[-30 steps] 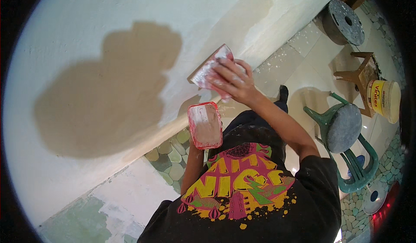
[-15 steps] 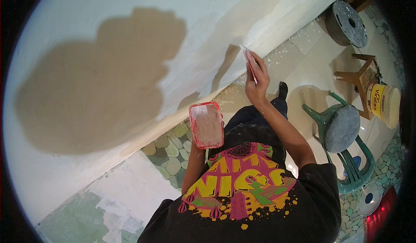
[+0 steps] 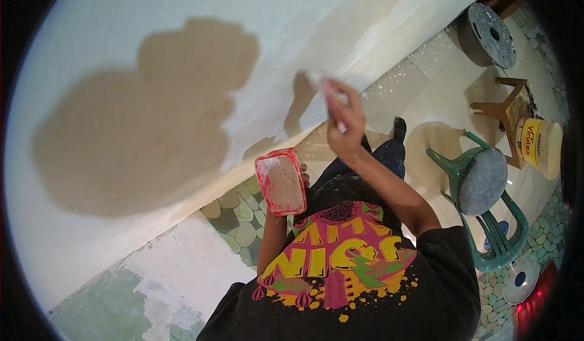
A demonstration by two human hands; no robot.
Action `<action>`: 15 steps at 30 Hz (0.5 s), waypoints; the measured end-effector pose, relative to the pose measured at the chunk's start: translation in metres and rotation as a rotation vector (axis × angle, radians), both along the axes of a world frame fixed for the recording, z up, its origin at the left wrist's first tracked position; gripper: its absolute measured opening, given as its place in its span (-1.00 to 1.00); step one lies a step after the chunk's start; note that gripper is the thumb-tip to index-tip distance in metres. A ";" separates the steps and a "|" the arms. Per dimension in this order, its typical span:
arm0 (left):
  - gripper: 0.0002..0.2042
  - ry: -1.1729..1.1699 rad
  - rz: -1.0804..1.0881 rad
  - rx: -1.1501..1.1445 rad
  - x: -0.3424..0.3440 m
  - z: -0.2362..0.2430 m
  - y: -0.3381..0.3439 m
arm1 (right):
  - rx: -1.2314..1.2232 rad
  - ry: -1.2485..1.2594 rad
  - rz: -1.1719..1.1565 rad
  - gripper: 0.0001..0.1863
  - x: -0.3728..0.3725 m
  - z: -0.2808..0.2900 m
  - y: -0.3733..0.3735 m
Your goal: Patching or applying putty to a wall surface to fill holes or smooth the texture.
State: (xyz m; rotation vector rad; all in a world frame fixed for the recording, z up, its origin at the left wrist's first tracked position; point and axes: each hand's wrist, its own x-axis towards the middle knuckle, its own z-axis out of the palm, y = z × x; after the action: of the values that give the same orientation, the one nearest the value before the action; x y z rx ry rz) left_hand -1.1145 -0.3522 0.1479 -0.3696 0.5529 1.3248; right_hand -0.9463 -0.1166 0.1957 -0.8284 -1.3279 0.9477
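Note:
My left hand (image 3: 305,174) grips the side of a red rectangular tub (image 3: 281,184) in front of my chest. Smooth greyish-beige paste lies inside it, with smears on the rim. Closed around a putty knife (image 3: 330,93), my right hand (image 3: 347,123) is raised close to the white wall (image 3: 292,12). The knife is smeared by motion; its pale tip points up and left toward the wall. Whether the tip touches the surface I cannot tell. A darker, damp-looking band (image 3: 353,27) runs over the wall above that hand.
To my right stand a green plastic chair (image 3: 457,164) with a grey round lid-like thing on it, a small wooden stool (image 3: 500,113), a yellow-labelled bucket (image 3: 540,147) and a dark round drum (image 3: 490,35). White spatters dot the floor tiles (image 3: 398,91). A fan (image 3: 521,280) sits at lower right.
My right hand with the putty knife has swung left and a little down along the wall. The tub in my left hand has shifted slightly left and down and tilted.

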 end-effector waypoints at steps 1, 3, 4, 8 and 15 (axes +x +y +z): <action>-0.26 0.005 -0.006 0.039 0.001 0.002 -0.001 | -0.004 0.028 -0.034 -0.42 -0.004 0.007 0.008; -0.25 0.047 0.012 0.055 0.001 0.004 -0.004 | -0.124 0.047 -0.091 -0.41 -0.018 0.020 0.012; -0.25 0.085 0.039 0.032 0.002 0.004 -0.006 | 0.017 0.047 -0.070 -0.41 -0.029 0.025 0.006; -0.33 0.207 0.013 -0.025 0.003 0.000 -0.009 | 0.110 -0.130 0.141 -0.41 -0.037 0.035 -0.031; -0.37 0.260 -0.014 -0.108 0.003 0.003 -0.002 | 0.368 -0.215 0.005 -0.46 -0.007 0.039 -0.001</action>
State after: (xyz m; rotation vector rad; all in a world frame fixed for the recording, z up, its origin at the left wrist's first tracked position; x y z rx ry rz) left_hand -1.1114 -0.3542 0.1505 -0.2824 0.8452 1.3418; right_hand -0.9536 -0.1180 0.2347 -0.6532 -1.6300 0.6014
